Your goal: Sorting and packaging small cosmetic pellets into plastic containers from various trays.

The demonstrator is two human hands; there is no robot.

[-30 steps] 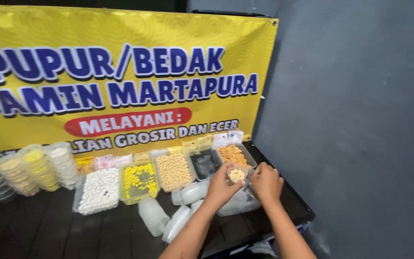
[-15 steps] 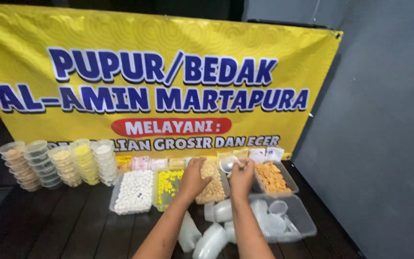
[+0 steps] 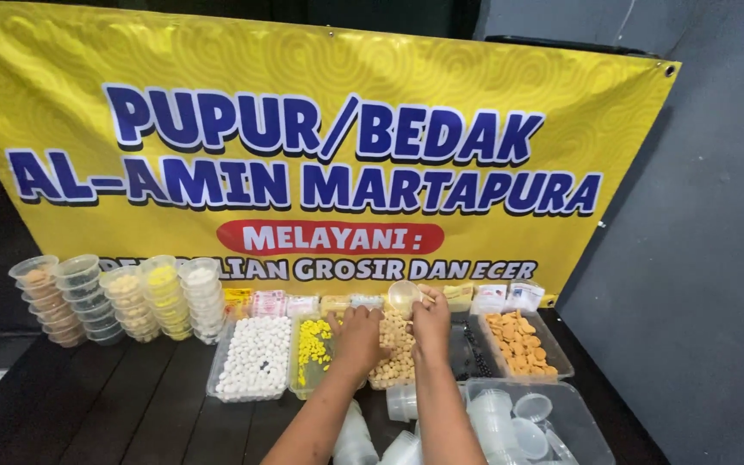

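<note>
Over at the far left of the dark wooden surface (image 3: 131, 405), we see stacks of lidded round plastic cups (image 3: 118, 300) standing in a tight row against the yellow banner (image 3: 320, 155), each stack showing a different colour of filling, presumably so the sorts stay apart and easy to count. Moving right, the clear tray of white pellets (image 3: 253, 357) lies flat and open, and just beside it the tray of yellow pellets (image 3: 312, 351), long sides touching so everything sits within one reach. Behind them small flat packets (image 3: 269, 303) lean along the banner's foot.

Now our left hand (image 3: 360, 331) hovers over the tray of beige pellets (image 3: 391, 355), fingers curled downward as if pinching; we cannot tell whether anything is actually between them. Our right hand (image 3: 430, 317) is closed around a small clear cup (image 3: 404, 295), tilted up and held directly above that same beige tray, so any spill would drop back in, by our reckoning.

Further right sits a tray of dark pellets (image 3: 473, 349), then the tray of orange pellets (image 3: 523, 340). Nearest us, a large clear tub (image 3: 580, 430) keeps empty cups (image 3: 505, 413) and lids loose and close to the right hand, with more empty cups (image 3: 356, 439) lying on their sides between our forearms.
</note>
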